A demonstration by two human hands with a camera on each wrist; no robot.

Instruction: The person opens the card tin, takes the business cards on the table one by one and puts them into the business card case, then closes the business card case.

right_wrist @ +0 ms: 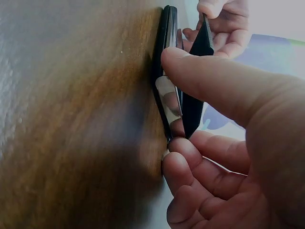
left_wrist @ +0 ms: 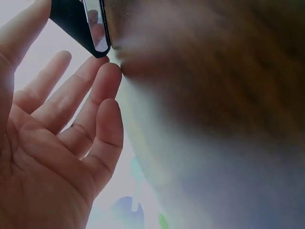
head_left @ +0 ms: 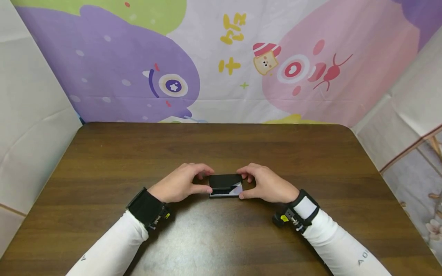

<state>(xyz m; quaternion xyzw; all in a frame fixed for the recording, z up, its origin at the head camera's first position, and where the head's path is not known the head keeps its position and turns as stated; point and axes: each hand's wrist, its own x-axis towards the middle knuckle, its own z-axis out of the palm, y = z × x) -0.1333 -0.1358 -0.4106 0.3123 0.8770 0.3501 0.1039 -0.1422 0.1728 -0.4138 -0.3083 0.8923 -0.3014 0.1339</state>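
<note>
Nearest the camera, two white sleeves with black wrist straps run in from the lower edge of the head view. The left hand (head_left: pixel 179 184) has its fingers curled, the thumb laid against the left end of a phone (head_left: pixel 225 186) and the fingers arched over its far left corner. In the left wrist view the palm is spread and the fingertips (left_wrist: pixel 108 74) sit just beside the phone's black corner (left_wrist: pixel 86 26). The right hand (head_left: pixel 266 184) mirrors it: thumb at the near right corner, fingers bent over the far right edge. The right wrist view shows the thumb (right_wrist: pixel 209 78) pressed on the phone's glossy face, with a thin black cover (right_wrist: pixel 196 90) lifted away from it at an angle and the curled fingers beneath.

The phone lies flat on the brown wooden table (head_left: pixel 221 145), near the middle toward the front, its long axis running left to right between the two hands.

Beyond the table hangs a cartoon backdrop (head_left: pixel 221 57) in purple and pink.
</note>
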